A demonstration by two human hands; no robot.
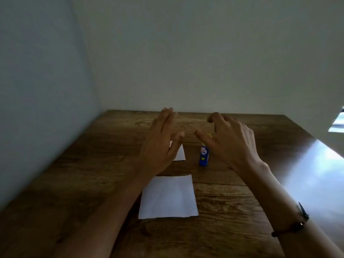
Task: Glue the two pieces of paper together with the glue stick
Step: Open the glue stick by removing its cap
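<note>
A single head-worn wide-angle view looks forward and down from close above a wooden surface [232, 202], facing walls [186, 53] at twelve o'clock; both forearms enter from six o'clock.

Both arms are bare all the way up, no sleeves showing anywhere in the shot. The left hand [163, 140] has nothing on it: no ring, no watch, no band. The right hand [230, 140] is bare too, but further up that forearm there's a thin dark bracelet [290, 229] that looks like small beads on a cord, plus a dark pointed bit sticking off the outer side. Too blurry to tell what that bit is.
</note>
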